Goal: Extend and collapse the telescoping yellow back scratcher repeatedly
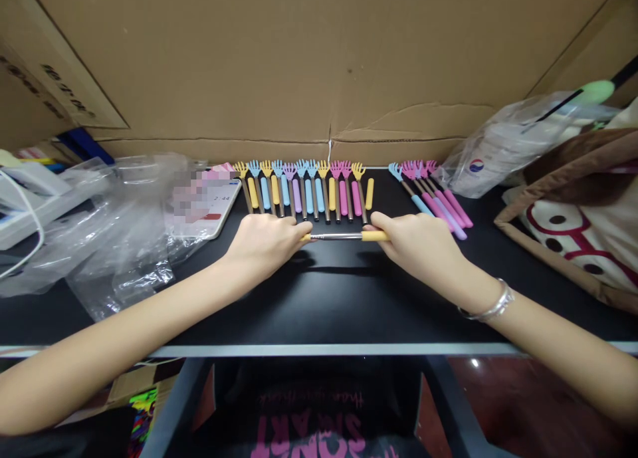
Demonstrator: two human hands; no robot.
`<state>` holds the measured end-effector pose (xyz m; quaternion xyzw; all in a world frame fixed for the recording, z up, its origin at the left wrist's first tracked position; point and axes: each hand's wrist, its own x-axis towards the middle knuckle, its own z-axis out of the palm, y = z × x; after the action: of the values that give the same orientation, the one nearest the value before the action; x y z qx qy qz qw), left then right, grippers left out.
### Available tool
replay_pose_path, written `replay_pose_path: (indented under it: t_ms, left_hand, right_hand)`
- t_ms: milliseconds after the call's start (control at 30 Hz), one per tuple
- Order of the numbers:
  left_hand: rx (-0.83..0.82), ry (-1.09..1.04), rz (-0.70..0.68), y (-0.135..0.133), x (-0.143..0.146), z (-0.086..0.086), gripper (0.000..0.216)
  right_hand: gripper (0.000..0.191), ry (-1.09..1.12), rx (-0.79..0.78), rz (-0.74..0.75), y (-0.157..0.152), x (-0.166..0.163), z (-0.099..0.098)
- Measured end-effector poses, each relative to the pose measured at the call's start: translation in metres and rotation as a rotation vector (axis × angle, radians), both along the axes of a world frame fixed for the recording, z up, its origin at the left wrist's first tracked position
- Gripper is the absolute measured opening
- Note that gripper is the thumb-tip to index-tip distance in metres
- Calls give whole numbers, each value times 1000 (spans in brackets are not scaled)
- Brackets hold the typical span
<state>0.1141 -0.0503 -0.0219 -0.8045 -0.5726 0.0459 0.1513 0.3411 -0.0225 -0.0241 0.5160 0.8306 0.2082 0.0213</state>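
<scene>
My left hand [266, 242] and my right hand [416, 242] both grip one yellow telescopic back scratcher [341, 236], held level just above the black table [323, 298]. The left hand closes over its claw end, the right over its yellow handle, and the metal rod shows between them. Right behind it lies a neat row of several back scratchers [304, 189] in yellow, blue, purple and pink, claws pointing away from me. A smaller group of pink, blue and purple back scratchers [431, 192] lies to the right of that row.
Crumpled clear plastic bags [109, 225] and a phone-like device [209, 202] lie at the left. A white power strip [24, 192] sits at the far left. A plastic bag [503, 149] and a brown-trimmed cloth bag [573, 212] occupy the right. A cardboard wall [319, 66] closes the back.
</scene>
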Motion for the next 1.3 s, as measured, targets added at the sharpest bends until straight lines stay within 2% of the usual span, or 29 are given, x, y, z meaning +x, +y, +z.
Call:
replay_pose_path:
  t_ms: [300,533,733,867,967,1100,1167,1300]
  left_hand:
    - [63,-35,0,4,-3,4,23]
    - [50,-42,-6,3,-2,-1,22]
    - [172,-53,-71,6,-7,0,25]
    - [249,-16,-154,9,-12,5,25]
    - [319,17,-192,16,-30,11,26]
    - [418,69,-105,26,-75,16,30]
    - [435,92,-69,28,-94,17,30]
    - [386,124,-40,25,-110,17,35]
  right_hand:
    - [27,6,-74,-13,-1,-6,-2]
    - [27,-6,-59,-17,-5,-9,-2]
    - [22,6,40,38,4,-2,0]
    - [28,-3,138,50,11,6,4]
    - [38,-20,184,-9,22,26,10]
    - [48,-83,180,-210,42,75,21]
    - [47,-109,204,-307,51,100,25]
    - [42,-173,230,-317,57,128,25]
